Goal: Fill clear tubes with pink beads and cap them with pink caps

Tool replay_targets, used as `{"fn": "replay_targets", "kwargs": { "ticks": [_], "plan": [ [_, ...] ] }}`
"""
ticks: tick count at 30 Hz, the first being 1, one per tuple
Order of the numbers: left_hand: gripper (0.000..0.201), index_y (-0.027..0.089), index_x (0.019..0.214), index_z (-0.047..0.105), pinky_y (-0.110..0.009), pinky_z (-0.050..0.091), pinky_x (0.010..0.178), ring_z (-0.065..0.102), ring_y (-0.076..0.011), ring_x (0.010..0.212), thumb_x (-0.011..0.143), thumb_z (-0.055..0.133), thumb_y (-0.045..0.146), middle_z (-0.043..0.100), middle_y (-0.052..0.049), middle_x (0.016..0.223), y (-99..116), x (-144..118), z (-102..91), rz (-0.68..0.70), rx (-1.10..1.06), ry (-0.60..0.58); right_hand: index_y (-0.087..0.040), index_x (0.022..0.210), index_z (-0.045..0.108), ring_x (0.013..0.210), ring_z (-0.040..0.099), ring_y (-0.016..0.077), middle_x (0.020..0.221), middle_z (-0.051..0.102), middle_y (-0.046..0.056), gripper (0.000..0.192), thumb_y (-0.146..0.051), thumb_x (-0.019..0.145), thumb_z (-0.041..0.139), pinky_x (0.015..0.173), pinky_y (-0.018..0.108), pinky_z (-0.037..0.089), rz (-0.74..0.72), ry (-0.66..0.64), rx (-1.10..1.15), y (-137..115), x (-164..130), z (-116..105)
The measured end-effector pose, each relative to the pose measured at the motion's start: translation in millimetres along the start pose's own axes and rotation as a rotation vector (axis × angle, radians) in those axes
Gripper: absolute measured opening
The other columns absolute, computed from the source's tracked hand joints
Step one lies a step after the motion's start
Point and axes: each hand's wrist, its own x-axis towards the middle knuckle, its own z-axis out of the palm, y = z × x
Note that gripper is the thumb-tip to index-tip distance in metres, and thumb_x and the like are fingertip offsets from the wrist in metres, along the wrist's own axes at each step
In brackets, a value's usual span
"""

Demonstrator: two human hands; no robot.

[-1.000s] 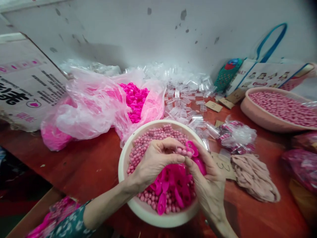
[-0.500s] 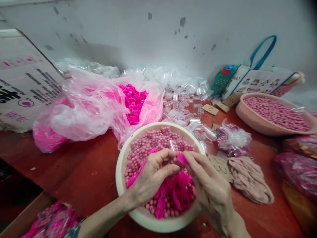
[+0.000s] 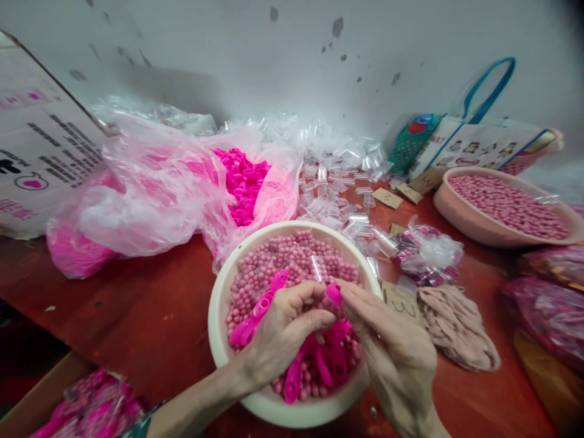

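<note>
On a red-brown table, near its front edge: one cream round bowl, filled with small dusty-pink beads and several bright pink plastic scoops lying on the beads at the near side. Over the bowl: left hand, fingers curled and pinched with the thumb, carrying a pink scoop that juts out to the left between the fingers; right hand, fingers narrowed toward the left hand, fingertips meeting it at a small pink piece held between the two hands, with what looks like a small clear tube at the same spot, too blurred to confirm. Behind the bowl, left: one thin pink plastic bag, open, holding bright pink caps. Behind the bowl, centre: a loose heap of clear plastic tubes against the wall. Right of the bowl: cardboard tags with handwritten numbers, a beige cloth, a small bag of filled pieces. Far right: second pink bowl of beads, and a shopping bag with blue handles. Far left: printed cardboard box.
</note>
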Motion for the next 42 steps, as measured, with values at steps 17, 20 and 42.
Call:
{"fn": "replay_targets", "kwargs": {
  "ticks": [17,20,42],
  "plan": [
    [0.015,0.013,0.093,0.062,-0.016,0.042,0.058,0.053,-0.0081,0.064,0.080,0.063,0.020,0.060,-0.001,0.072,-3.6,-1.1,-3.1,-0.039,-0.168,0.060,-0.003,0.127,0.047,0.111,0.058,0.0261,0.113,0.064,0.020,0.060,-0.022,0.075,0.071,0.101,0.039,0.045,-0.261,-0.042,-0.331,-1.6,0.5,17.0],
    [0.012,0.013,0.091,0.063,-0.017,0.043,0.061,0.055,-0.0089,0.066,0.081,0.062,0.020,0.061,-0.001,0.074,-4.9,-1.8,-5.0,-0.012,-0.139,0.074,-0.004,0.129,0.045,0.107,0.061,0.0276,0.110,0.065,0.019,0.061,-0.019,0.075,0.069,0.099,0.042,0.048,-0.331,-0.048,-0.397,2.3,1.0,18.7],
    [0.017,0.014,0.101,0.062,-0.021,0.049,0.067,0.058,-0.0111,0.071,0.084,0.059,0.019,0.063,-0.002,0.079,-1.1,-2.0,-4.5,0.020,-0.079,0.097,-0.018,0.110,0.060,0.089,0.067,0.0218,0.099,0.069,0.009,0.024,-0.025,0.088,0.055,0.075,0.034,0.058,0.154,-0.049,-0.002,1.7,21.2,7.3]
  ]
}}
